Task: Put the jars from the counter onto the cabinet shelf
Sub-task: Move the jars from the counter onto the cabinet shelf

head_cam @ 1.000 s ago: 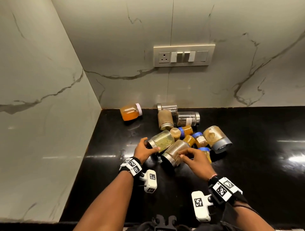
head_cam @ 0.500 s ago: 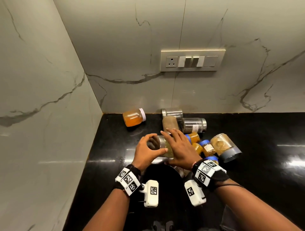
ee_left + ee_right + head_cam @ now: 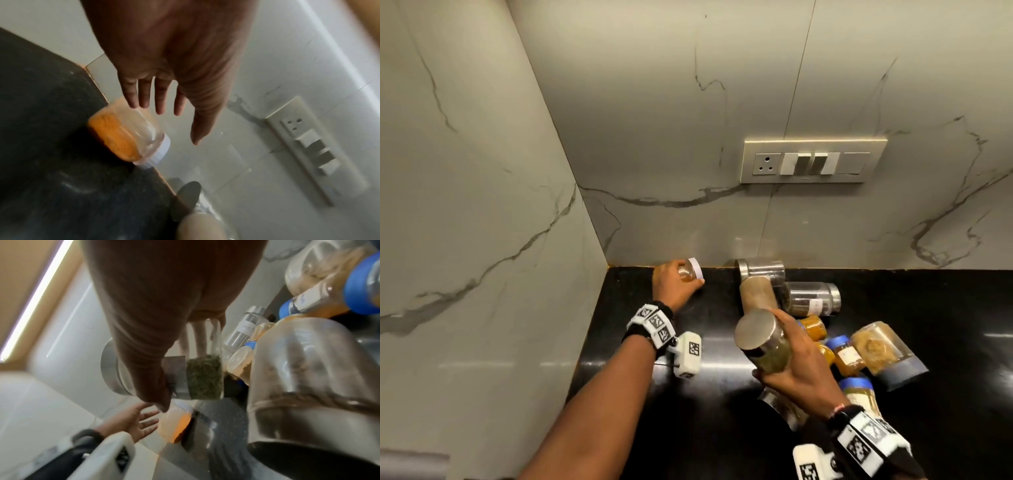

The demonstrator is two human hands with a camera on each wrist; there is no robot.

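1. Two jars are in play. The right hand [image 3: 796,371] has its fingers and thumb wrapped round the glass body of the steel-lidded herb jar [image 3: 763,342], carried tilted above the counter [image 3: 688,428], lid toward the camera. The left hand [image 3: 164,48] is spread, fingers straight, just over the orange-powder jar [image 3: 125,134], which lies on its side in the back corner by the wall; the wrist view shows a gap, so contact is not yet made.
2. Handling, as a judgement: the herb jar looks like smooth glass with a metal cap, so rigid, breakable and a little slick. Dried green leaf fills only part of it, so it should be light. Holding round the middle of the body suits it.
3. The orange-powder jar seems to be thin clear plastic with a white screw cap [image 3: 695,269]. It is about half full of orange powder settled along the lower side. It should be light and stiff, and likely to roll if nudged. A wrap round the barrel, clear of the cap, seems the safest hold.
4. The remaining jars [image 3: 835,342] lie heaped on the counter, touching one another: steel-lidded ones holding tan or dark contents, and small blue-capped ones [image 3: 320,298] with yellow-orange powder.
5. The cabinet shelf is not in view.
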